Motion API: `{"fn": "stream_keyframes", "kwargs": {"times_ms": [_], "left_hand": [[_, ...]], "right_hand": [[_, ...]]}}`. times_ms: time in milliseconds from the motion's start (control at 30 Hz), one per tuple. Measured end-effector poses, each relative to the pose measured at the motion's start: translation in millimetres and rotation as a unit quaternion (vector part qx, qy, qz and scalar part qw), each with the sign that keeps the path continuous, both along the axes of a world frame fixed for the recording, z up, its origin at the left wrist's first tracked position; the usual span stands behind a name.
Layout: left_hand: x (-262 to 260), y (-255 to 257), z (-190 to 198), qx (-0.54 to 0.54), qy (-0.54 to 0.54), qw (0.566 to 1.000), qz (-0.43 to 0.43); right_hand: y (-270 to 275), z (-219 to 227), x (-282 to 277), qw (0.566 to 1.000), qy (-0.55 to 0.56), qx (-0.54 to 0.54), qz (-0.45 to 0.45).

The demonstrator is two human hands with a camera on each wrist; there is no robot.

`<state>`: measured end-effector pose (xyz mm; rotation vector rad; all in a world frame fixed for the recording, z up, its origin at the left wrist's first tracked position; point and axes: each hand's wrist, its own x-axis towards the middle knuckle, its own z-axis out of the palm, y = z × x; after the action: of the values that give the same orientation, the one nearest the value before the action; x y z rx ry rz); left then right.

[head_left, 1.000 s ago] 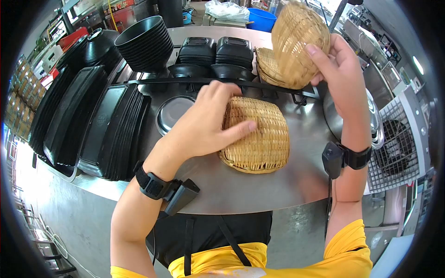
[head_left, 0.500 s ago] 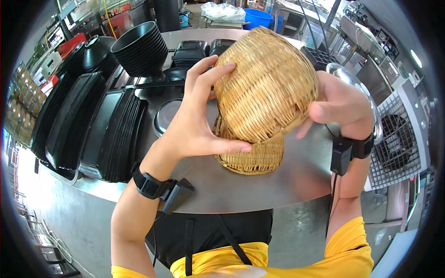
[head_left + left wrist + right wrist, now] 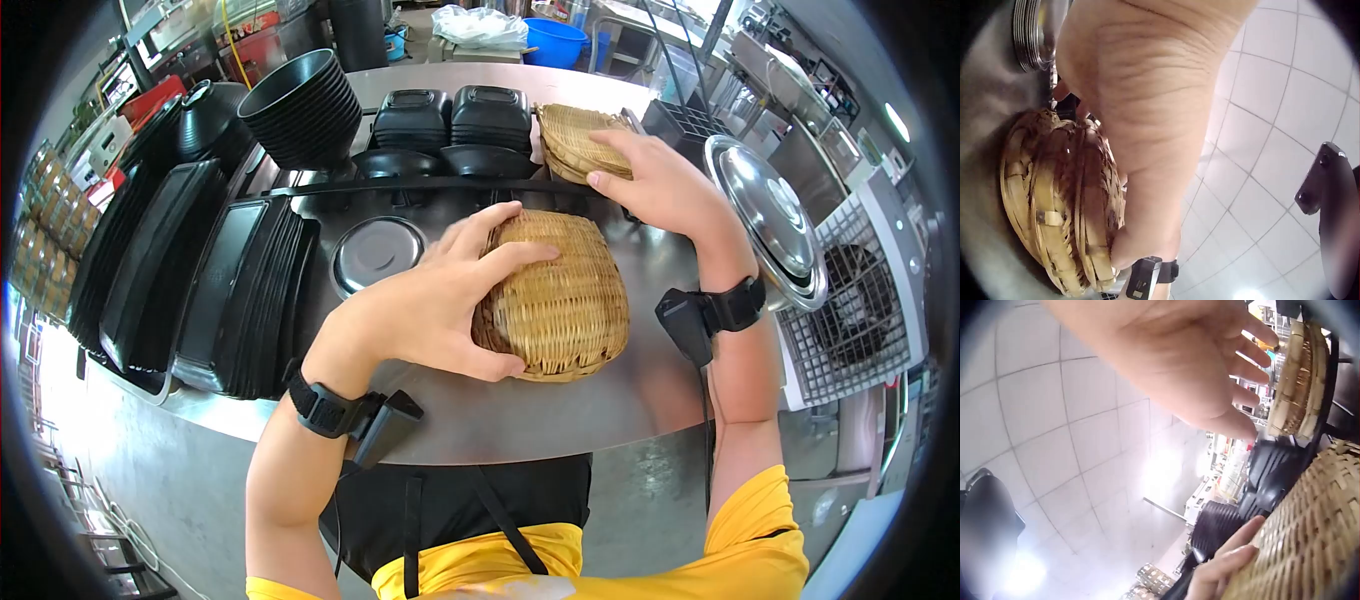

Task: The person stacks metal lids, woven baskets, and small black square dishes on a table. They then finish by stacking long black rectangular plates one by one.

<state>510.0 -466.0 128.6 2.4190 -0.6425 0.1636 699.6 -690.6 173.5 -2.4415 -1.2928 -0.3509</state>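
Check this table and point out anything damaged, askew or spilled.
The near edge of the woven basket under the left hand looks ragged, with small dark gaps between strips, so the weave may be worn or broken there. I see no spill on the table.

The near baskets [image 3: 575,310] were woven from strips that looked like bamboo, rough and ridged, with a slight sheen; the far baskets [image 3: 568,126] looked the same. The worktop [image 3: 560,422] was smooth, softly reflective metal. The trays [image 3: 225,290] and bowls [image 3: 322,128] looked like smooth, fairly glossy plastic. The domed lid [image 3: 762,215] was shiny metal, the sleeve [image 3: 752,525] matt cloth.
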Motion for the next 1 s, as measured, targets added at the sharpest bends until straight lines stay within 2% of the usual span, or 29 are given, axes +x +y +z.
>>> {"fn": "stream_keyframes", "kwargs": {"times_ms": [33, 100, 233, 300, 433, 533, 633, 700, 733, 767, 833, 867, 900, 933, 967, 1000], "left_hand": [[0, 1, -2, 0.000, 0.000, 1.000, 0.002], [1, 2, -4, 0.003, 0.005, 1.000, 0.005], [-4, -2, 2, -0.006, 0.032, 0.999, 0.012], [-2, -3, 1, 0.017, 0.025, 0.999, 0.019], [-1, -3, 0, 0.022, 0.011, 0.999, 0.028], [-2, -4, 3, 0.008, 0.040, 0.999, 0.034], [-3, -4, 3, 0.020, 0.039, 0.998, 0.045], [-4, -5, 4, 0.053, 0.028, 0.996, 0.061], [-4, -5, 3, 0.052, 0.029, 0.996, 0.061], [-4, -5, 3, 0.056, 0.028, 0.996, 0.068], [-4, -6, 2, 0.059, 0.028, 0.995, 0.075], [-4, -5, 2, 0.046, 0.024, 0.995, 0.081], [-4, -5, 3, 0.034, 0.020, 0.995, 0.087], [-3, -4, 0, 0.033, 0.020, 0.995, 0.088], [1, -2, -4, 0.010, -0.040, 0.995, 0.091], [4, 0, -6, -0.012, -0.100, 0.991, 0.093]], "right_hand": [[0, -1, 0, 1.000, 0.000, 0.000, 0.002], [2, 1, -1, 0.996, 0.039, -0.052, -0.053], [5, 4, 3, 0.995, 0.049, -0.071, -0.051], [6, 6, 0, 0.997, 0.052, -0.035, -0.053], [10, 11, -7, 0.995, 0.071, -0.035, -0.065], [8, 10, -4, 0.997, 0.041, -0.011, -0.057], [8, 12, -1, 0.998, -0.015, 0.038, -0.046], [10, 19, -7, 0.990, -0.032, 0.129, -0.048], [10, 18, -2, 0.981, 0.007, 0.194, -0.029], [9, 20, -2, 0.981, 0.007, 0.193, -0.029], [7, 29, -6, 0.955, 0.042, 0.293, 0.001], [5, 35, -8, 0.934, 0.111, 0.337, 0.052], [4, 39, -14, 0.934, 0.112, 0.336, 0.052], [4, 43, -26, 0.897, 0.189, 0.388, 0.096], [3, 47, -37, 0.849, 0.265, 0.435, 0.138], [-1, 54, -44, 0.849, 0.264, 0.436, 0.138]]}}
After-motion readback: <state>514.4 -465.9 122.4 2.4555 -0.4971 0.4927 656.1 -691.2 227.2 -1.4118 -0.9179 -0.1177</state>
